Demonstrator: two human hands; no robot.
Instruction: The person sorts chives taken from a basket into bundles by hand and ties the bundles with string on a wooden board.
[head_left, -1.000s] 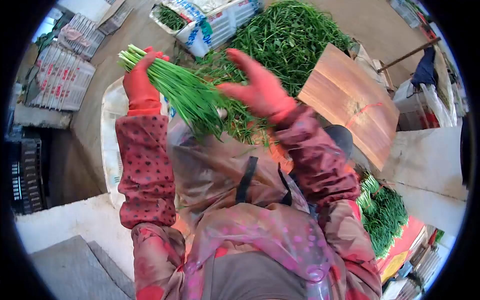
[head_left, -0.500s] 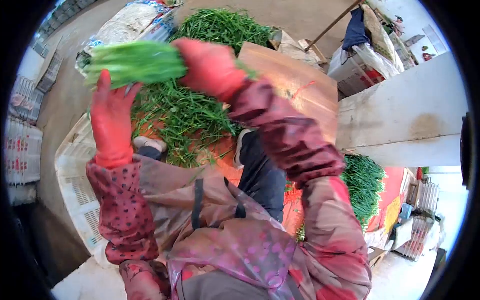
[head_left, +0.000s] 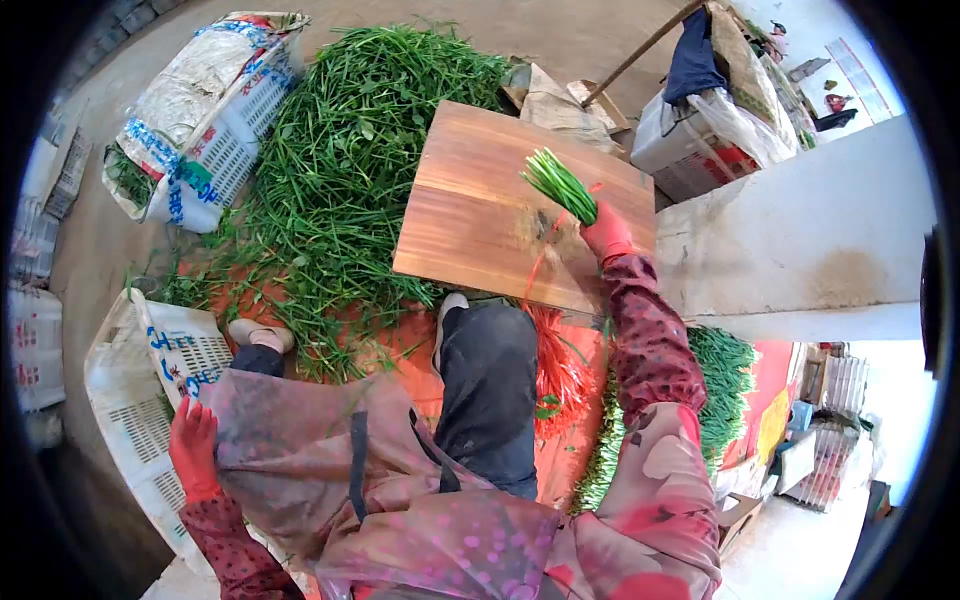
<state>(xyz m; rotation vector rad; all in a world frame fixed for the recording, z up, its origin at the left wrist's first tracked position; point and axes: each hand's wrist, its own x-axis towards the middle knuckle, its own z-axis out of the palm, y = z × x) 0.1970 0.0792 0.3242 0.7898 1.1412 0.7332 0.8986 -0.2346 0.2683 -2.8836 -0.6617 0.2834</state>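
My right hand [head_left: 606, 232], in a red glove, is closed around a bunch of garlic chives [head_left: 560, 186] with its cut ends pointing up and left. It is over the right part of a wooden board [head_left: 470, 190]. Red tying string [head_left: 535, 268] lies across the board, and a bundle of red strings [head_left: 562, 365] hangs at its near edge. My left hand [head_left: 195, 445], also gloved in red, is beside my lap at the white crate [head_left: 130, 405], fingers a little apart and holding nothing. Whether it touches the crate I cannot tell.
A large heap of loose greens [head_left: 340, 160] spreads left of the board. Behind it stands a covered crate [head_left: 215, 130]. Stacked bunches [head_left: 722, 385] lie at the right on red sheeting [head_left: 770, 400], near a white wall ledge [head_left: 800, 240]. My legs are between heap and board.
My right hand has swung from the upper left to the right, over the board, with the chives. My left hand has come away from the bunch and dropped toward my lap.
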